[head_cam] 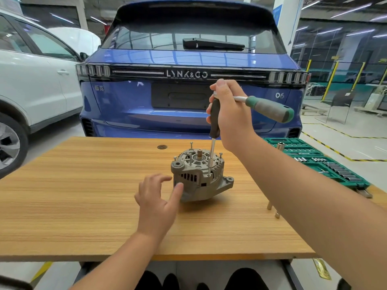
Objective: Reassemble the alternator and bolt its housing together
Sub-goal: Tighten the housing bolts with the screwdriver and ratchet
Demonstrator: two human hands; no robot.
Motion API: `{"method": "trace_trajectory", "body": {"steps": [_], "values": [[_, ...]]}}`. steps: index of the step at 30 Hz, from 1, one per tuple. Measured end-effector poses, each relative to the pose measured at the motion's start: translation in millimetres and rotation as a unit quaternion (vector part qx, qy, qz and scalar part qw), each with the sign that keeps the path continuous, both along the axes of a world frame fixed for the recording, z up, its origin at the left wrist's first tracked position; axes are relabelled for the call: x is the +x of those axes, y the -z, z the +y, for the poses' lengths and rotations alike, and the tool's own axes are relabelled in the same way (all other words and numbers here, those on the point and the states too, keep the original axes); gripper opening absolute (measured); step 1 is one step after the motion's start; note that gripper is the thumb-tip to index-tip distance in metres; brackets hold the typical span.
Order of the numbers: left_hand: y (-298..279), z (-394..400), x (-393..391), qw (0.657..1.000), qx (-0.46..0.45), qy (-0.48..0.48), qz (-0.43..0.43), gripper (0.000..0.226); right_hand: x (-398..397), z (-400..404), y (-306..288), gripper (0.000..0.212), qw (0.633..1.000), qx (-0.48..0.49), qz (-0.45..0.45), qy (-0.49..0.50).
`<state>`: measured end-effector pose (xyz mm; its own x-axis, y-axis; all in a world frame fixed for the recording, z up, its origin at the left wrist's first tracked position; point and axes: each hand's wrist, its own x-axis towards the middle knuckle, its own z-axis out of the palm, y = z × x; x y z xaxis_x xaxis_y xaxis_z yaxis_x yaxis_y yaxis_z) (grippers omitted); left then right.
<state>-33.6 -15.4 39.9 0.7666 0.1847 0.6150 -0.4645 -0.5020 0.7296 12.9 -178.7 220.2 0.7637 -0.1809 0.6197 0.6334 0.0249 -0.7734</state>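
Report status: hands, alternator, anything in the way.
Right hand holds ratchet and extension, socket down on a housing bolt. Left hand open, thumb on alternator. Other bolts stand proud. Nothing blocking.

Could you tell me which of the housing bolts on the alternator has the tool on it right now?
The front-right bolt, nearest the camera: the extension bar held by the right hand sits on it. The other bolts stand bare.

A car workshop: blue car (191, 80) and white car (31, 80) parked, green socket set (326, 162) open.
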Motion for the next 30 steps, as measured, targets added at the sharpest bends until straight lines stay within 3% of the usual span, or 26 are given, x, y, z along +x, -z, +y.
{"method": "trace_trajectory", "body": {"steps": [3, 7, 10, 13, 15, 18, 21, 30], "values": [[-52.9, -7.9, 13.3, 0.996, 0.054, 0.045, -0.061, 0.025, 4.3, -2.2, -2.9, 0.023, 0.998, 0.008, 0.033, -0.059], [-111.4, -29.3, 42.7, 0.961, 0.181, 0.173, 0.121, 0.044, 10.8, -7.6, -6.8, 0.021, 0.982, 0.058, 0.085, -0.16], [-116.8, -41.5, 55.3, 0.916, 0.274, 0.211, 0.2, 0.03, 14.3, -12.9, -9.0, 0.02, 0.966, 0.083, 0.125, -0.213], [-116.0, -44.2, 62.3, 0.89, 0.343, 0.205, 0.222, 0.024, 17.6, -17.1, -10.3, 0.024, 0.952, 0.107, 0.153, -0.243], [-116.9, -41.6, 67.7, 0.889, 0.333, 0.213, 0.232, 0.022, 19.9, -17.9, -10.9, 0.026, 0.946, 0.117, 0.163, -0.254], [-117.6, -37.9, 72.3, 0.882, 0.339, 0.22, 0.244, 0.0, 23.9, -17.5, -13.0, 0.028, 0.945, 0.123, 0.171, -0.249], [-114.4, -41.7, 75.8, 0.87, 0.377, 0.2, 0.247, 0.022, 25.2, -16.3, -14.2, 0.027, 0.946, 0.125, 0.174, -0.244], [-105.9, -48.9, 78.2, 0.893, 0.35, 0.182, 0.215, 0.034, 20.0, -9.6, -8.6, 0.018, 0.979, 0.101, 0.109, -0.14]]}}
